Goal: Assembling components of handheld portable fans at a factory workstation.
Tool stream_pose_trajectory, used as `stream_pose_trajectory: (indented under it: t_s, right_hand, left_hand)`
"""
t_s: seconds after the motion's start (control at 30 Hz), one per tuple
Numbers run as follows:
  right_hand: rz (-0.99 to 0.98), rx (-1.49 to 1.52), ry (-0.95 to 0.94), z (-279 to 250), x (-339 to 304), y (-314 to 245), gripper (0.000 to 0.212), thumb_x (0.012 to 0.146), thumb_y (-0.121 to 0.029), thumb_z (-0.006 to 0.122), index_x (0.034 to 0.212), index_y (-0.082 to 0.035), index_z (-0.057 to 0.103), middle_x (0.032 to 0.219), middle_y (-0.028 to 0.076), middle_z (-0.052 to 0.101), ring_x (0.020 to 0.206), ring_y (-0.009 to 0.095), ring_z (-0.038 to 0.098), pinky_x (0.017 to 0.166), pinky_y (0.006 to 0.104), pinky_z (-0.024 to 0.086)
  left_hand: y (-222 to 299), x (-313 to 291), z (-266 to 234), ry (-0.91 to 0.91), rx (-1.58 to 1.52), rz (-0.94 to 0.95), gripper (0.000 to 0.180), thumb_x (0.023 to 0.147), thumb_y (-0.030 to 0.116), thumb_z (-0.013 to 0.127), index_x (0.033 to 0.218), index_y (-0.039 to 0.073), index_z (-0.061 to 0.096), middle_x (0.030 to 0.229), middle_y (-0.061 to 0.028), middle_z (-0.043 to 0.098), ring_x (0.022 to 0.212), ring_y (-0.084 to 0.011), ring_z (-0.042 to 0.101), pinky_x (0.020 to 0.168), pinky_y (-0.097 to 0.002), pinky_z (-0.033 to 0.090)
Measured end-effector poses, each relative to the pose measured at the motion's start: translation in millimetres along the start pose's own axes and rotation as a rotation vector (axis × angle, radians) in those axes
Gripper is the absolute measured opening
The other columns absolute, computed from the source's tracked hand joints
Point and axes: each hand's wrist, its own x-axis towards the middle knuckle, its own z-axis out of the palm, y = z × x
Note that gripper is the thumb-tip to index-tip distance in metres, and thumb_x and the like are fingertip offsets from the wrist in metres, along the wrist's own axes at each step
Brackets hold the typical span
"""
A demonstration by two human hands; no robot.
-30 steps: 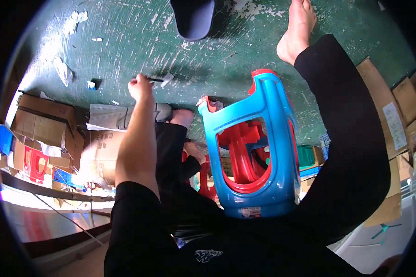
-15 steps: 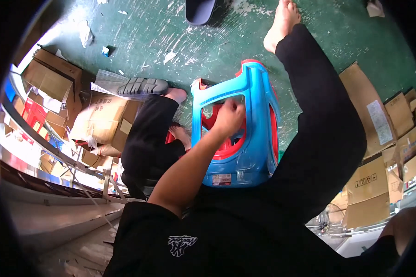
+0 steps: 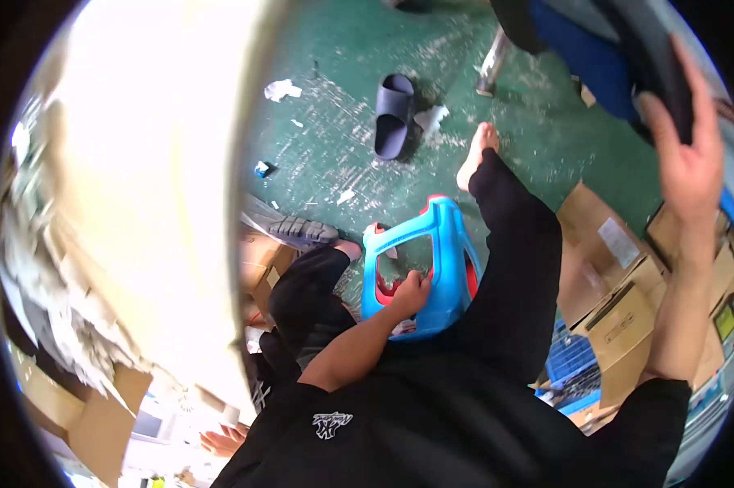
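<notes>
A blue plastic stool (image 3: 444, 236) with red edges lies tipped over between my legs. My left hand (image 3: 412, 293) is closed at the inner rim of the stool's opening. Whether those fingers grip the rim or something small is hidden. Up at the right, my right hand (image 3: 688, 154) is raised, its thumb and fingers closed about a long dark strip-like thing (image 3: 666, 69). This lies against a blue surface (image 3: 583, 57) whose kind I cannot make out.
A large pale, blurred surface (image 3: 155, 163) blocks much of the left. Another person's hand (image 3: 223, 441) shows at the lower left. On the green floor are a dark slipper (image 3: 393, 134), paper scraps and a metal leg (image 3: 491, 65). Cardboard boxes (image 3: 623, 321) stand at the right.
My right hand has come into view at the upper right with the dark thing. The view has shifted, placing the stool lower, and the pale surface now covers the left. My left hand stays closed, nearer the rim.
</notes>
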Motion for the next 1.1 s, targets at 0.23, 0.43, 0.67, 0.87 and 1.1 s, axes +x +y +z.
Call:
stream_pose_trajectory:
  t_s: [0.23, 0.43, 0.67, 0.87, 1.1]
  right_hand:
    - [-0.106, -0.238, -0.070, -35.2, 3.6, -21.5, 0.060, 0.100, -0.012, 0.069, 0.156, -0.002, 0.048, 0.154, 0.017, 0.057, 0.136, 0.033, 0.059, 0.114, 0.0372, 0.045]
    - [-0.190, -0.318, -0.090, -46.2, 11.0, 36.9, 0.059, 0.107, -0.022, 0.063, 0.159, 0.000, 0.043, 0.158, 0.022, 0.052, 0.141, 0.036, 0.054, 0.118, 0.0368, 0.041]
    - [-0.307, -0.420, 0.059, -49.2, 29.6, 34.3, 0.052, 0.110, -0.024, 0.058, 0.155, 0.001, 0.048, 0.153, 0.021, 0.056, 0.139, 0.035, 0.055, 0.118, 0.0376, 0.040]
    - [-0.367, -0.065, 0.126, 4.0, -50.6, -163.8, 0.040, 0.113, -0.019, 0.051, 0.147, 0.001, 0.056, 0.142, 0.019, 0.062, 0.128, 0.030, 0.060, 0.112, 0.0364, 0.045]
    - [-0.598, 0.672, -0.604, 71.5, -193.8, -333.3, 0.044, 0.100, -0.006, 0.054, 0.143, 0.004, 0.051, 0.132, 0.019, 0.061, 0.109, 0.028, 0.063, 0.100, 0.0368, 0.051]
  left_hand:
    - [28.8, 64.0, 13.1, 0.075, -0.148, 0.150, 0.026, 0.101, 0.028, 0.055, 0.101, 0.002, 0.057, 0.088, -0.0208, 0.067, 0.080, -0.0366, 0.066, 0.077, -0.0495, 0.055]
    - [43.3, 84.1, 4.3, 0.985, 0.194, 0.621, 0.030, 0.099, 0.031, 0.056, 0.112, 0.008, 0.070, 0.098, -0.0153, 0.073, 0.081, -0.0340, 0.067, 0.075, -0.0482, 0.055]
    - [84.3, -35.9, -85.0, 0.294, -0.389, 0.854, 0.008, 0.097, 0.018, 0.059, 0.093, 0.010, 0.060, 0.083, -0.0092, 0.065, 0.076, -0.0276, 0.061, 0.070, -0.0422, 0.050]
    - [84.1, -200.7, -139.4, 0.671, -0.537, 1.294, 0.017, 0.095, 0.013, 0.072, 0.092, 0.009, 0.057, 0.087, -0.0074, 0.065, 0.079, -0.0295, 0.064, 0.071, -0.0396, 0.053]
    - [53.9, -289.5, -169.8, 1.001, -0.881, 1.393, 0.009, 0.095, 0.006, 0.075, 0.100, 0.005, 0.068, 0.089, -0.0038, 0.066, 0.071, -0.0158, 0.058, 0.064, -0.0276, 0.047]
